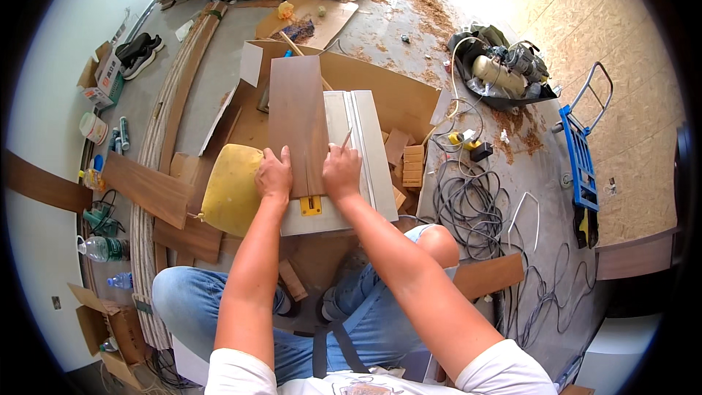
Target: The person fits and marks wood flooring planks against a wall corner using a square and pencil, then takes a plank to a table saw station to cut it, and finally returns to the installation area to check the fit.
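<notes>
Brown wooden plank point(296, 117) at twelve o'clock on the grey worktable point(292, 225), apparently being marked: left hand point(274, 175) holding its nine-o'clock edge, right hand point(342, 173) pinching a pencil-like stick point(347, 137), next stroke needing steadiness.

We take this for a makeshift workshop in a roughly finished room: brown sawdust point(424, 11) litters the grey floor point(537, 179) near a cream-coloured rounded tank point(497, 74). We see tangled black cables point(444, 201), a blue-framed hand truck point(580, 152), bare tan particleboard walling point(621, 58) and, apparently, a grey flat-topped table saw point(374, 175).
</notes>
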Tool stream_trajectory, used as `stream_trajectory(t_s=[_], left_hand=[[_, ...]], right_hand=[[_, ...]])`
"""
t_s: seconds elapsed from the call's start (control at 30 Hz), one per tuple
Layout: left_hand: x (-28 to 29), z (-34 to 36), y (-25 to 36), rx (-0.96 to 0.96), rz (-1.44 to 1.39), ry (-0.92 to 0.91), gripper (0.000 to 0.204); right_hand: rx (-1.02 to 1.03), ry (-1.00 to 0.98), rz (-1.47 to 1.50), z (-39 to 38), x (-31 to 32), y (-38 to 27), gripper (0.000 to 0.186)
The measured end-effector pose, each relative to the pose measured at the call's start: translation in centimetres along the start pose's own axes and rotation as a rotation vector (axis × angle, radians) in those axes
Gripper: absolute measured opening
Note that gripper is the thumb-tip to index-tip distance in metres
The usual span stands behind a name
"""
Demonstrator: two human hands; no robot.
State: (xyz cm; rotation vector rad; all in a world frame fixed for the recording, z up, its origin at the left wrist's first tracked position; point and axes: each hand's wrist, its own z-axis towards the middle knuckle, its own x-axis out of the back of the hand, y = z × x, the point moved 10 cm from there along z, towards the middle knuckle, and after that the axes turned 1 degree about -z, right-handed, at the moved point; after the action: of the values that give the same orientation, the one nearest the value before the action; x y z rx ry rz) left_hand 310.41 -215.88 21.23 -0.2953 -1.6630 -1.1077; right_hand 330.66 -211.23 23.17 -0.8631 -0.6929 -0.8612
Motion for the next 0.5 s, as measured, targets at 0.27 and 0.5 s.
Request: stream_trajectory(t_s=[0.27, 0.5], left_hand=[[1.1, -2.4, -0.6, -0.023, -0.041, 0.046, 0.060], [1.3, -4.4, -1.3, -0.025, 0.001, 0.033, 0.059]], right_hand=[[0.010, -0.001, -0.034, -1.9, 1.5, -0.5, 0.021], [-0.009, -0.029, -0.021, -3.9, 2.5, -0.7, 0.021]])
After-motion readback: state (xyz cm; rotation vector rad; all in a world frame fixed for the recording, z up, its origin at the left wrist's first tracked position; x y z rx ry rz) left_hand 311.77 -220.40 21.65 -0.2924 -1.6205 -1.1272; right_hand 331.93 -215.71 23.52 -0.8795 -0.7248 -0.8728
